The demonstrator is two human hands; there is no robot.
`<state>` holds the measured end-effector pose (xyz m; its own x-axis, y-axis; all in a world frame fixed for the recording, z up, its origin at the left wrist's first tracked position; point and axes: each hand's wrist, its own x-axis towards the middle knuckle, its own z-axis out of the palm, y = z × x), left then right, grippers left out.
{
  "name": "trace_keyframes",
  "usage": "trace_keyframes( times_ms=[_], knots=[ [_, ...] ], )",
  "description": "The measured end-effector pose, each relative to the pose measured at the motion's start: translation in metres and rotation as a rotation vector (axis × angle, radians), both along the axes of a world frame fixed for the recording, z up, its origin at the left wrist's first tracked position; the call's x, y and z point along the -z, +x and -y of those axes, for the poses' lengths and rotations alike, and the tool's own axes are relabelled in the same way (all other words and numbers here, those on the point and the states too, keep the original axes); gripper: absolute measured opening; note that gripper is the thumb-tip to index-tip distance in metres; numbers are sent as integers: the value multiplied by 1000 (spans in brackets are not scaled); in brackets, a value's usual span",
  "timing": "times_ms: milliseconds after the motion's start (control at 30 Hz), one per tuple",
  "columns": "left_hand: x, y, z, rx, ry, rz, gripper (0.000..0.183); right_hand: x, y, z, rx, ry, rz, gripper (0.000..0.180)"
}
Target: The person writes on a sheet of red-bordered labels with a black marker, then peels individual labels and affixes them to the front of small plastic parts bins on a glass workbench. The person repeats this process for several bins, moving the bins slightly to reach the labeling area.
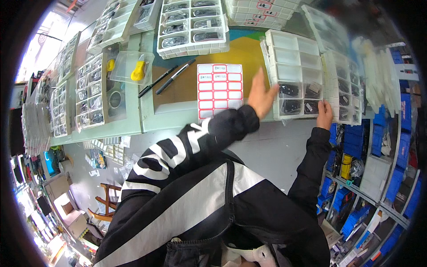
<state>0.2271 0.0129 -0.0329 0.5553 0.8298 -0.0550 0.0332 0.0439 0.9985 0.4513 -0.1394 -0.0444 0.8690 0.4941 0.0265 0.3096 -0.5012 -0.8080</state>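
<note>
My left hand (262,96) hovers with spread fingers at the left edge of a white plastic compartment tray (294,70), holding nothing. At the tray's lower right corner, my right hand (324,115) touches the rim with its fingertips; whether it grips the rim cannot be told. Bagged black parts (291,106) fill the lower compartments, while the upper ones look empty. To the left lies a sheet of red-bordered labels (220,90), a few bearing handwriting, partly covered by my left sleeve. Two black pens (175,77) rest farther left on the table.
A filled tray (191,48) stands at the back, beside stacked white trays (262,15). Another tray (343,90) adjoins on the right. A yellow tool (137,70) lies in a clear plastic lid (116,68). More filled trays (90,90) stand left; blue bins (353,140) line shelves at right.
</note>
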Motion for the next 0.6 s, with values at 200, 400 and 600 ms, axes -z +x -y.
trace_keyframes(
  times_ms=[200,400,600],
  knots=[
    [-18,58,-89,-163,1083,-204,59,2,-4,-2,2,58,124,31],
    [6,79,-110,10,1090,-596,60,-11,-14,-13,53,-183,426,30],
    [8,72,-96,-142,685,-328,65,-6,-8,-16,75,-300,482,37]
  ],
)
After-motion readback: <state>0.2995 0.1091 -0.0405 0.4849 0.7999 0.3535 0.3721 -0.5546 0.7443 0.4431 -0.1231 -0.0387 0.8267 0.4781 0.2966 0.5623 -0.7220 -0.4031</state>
